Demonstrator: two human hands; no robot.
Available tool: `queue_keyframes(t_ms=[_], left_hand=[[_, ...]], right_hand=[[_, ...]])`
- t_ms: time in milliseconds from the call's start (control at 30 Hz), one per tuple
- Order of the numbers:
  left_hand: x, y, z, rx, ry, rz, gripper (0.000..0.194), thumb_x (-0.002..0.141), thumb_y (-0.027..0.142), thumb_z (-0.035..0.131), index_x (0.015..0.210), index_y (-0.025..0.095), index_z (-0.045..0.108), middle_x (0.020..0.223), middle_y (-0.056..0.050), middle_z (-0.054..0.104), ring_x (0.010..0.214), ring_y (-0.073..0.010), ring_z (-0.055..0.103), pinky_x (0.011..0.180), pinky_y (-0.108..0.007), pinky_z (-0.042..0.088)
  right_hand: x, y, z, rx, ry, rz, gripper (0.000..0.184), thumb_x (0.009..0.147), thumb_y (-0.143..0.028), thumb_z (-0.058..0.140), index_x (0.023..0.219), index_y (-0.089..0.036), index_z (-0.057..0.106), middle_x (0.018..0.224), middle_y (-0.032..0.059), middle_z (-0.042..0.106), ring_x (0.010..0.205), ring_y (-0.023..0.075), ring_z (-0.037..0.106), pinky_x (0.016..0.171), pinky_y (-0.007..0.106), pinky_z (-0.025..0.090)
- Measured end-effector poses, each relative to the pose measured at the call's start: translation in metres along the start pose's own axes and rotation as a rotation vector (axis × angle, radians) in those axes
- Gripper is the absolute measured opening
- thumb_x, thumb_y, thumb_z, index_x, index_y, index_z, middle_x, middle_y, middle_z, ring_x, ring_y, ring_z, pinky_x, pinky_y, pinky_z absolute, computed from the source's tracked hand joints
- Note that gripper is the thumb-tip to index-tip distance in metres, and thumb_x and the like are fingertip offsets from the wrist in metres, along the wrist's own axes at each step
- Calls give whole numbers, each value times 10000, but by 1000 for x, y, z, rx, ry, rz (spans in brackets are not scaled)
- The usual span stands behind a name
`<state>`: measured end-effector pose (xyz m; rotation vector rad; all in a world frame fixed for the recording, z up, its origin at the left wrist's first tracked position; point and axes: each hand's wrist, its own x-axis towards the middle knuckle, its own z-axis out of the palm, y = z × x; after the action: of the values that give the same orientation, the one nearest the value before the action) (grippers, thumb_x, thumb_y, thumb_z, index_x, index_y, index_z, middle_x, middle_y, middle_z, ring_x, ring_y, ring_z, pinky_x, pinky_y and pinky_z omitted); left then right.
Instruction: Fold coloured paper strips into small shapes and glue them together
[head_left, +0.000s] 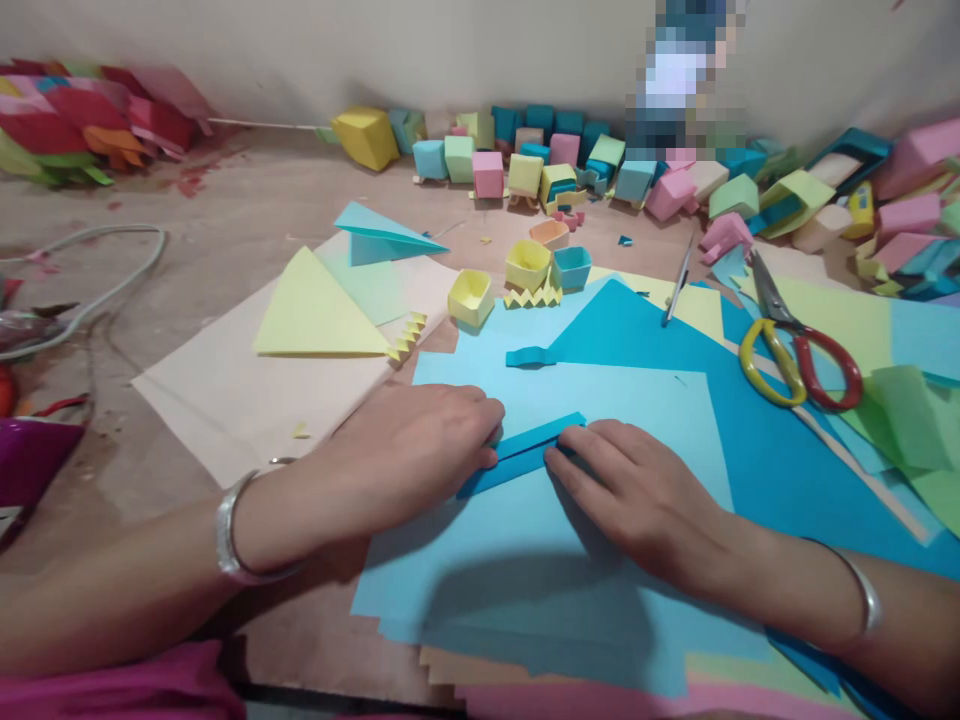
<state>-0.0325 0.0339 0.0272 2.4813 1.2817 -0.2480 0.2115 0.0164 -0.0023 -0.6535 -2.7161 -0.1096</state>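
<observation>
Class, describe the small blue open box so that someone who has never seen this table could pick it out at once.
Start at the big stack of light blue sheets in the middle. By its far edge, in front of the row of paper blocks, stand four small open boxes. The blue box is the right-most, and its colour sets it apart from the two yellow ones and the orange one.

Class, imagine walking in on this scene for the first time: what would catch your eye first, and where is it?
Probably the row of small coloured paper boxes along the wall at the back. Next, the big scissors with one yellow and one red handle loop, lying open to the right, and the folded dark-blue paper strip between the left hand and right hand, over light-blue sheets.
</observation>
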Motion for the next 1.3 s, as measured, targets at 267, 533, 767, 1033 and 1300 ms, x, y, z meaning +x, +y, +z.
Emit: queue_keyframes(t_ms=[267, 533, 767, 1033, 1300], left_hand=[[3, 2, 5, -58, 24, -3, 142, 900, 255, 533, 799, 212, 623, 773, -29, 646, 715, -175, 579, 622, -290, 362], [-6, 18, -4, 18, 156, 47, 160, 933, 337, 541, 878, 198, 598, 839, -39, 591, 750, -180, 554, 659, -297, 364], [-12, 16, 5, 119, 60, 38, 91, 882, 150, 541, 830, 225, 549, 762, -9, 552, 682, -192, 515, 610, -330, 290], [-13, 15, 12, 106, 45, 47, 64, 889, 163, 521, 858, 219, 519, 728, 2, 552, 617, -176, 491, 565, -331, 213], [-13, 19, 11, 103, 46, 60, 151, 874, 140, 552, 747, 221, 536, 699, 8, 537, 599, -182, 496, 556, -333, 202]], right_hand=[[-2, 0, 1, -17, -16, 24, 254, 947, -80, 446, 947, -102, 699, 931, 128, 685, 789, 205, 501, 655, 347, 369], [-3, -1, 4, 24, -17, 160, 188, 924, -123, 530, 854, -124, 704, 811, 105, 633, 733, 202, 446, 650, 352, 323], [-3, -1, 1, 30, 51, 129, 239, 918, -70, 508, 781, -125, 696, 715, 87, 604, 717, 194, 432, 633, 338, 295], [-6, 2, 1, 63, 10, 166, 323, 944, -100, 461, 714, -159, 680, 696, 69, 590, 668, 176, 374, 603, 335, 228], [-10, -2, 3, 52, -63, 165, 262, 908, -78, 502, 717, -168, 657, 699, 54, 586, 670, 176, 363, 602, 347, 174]])
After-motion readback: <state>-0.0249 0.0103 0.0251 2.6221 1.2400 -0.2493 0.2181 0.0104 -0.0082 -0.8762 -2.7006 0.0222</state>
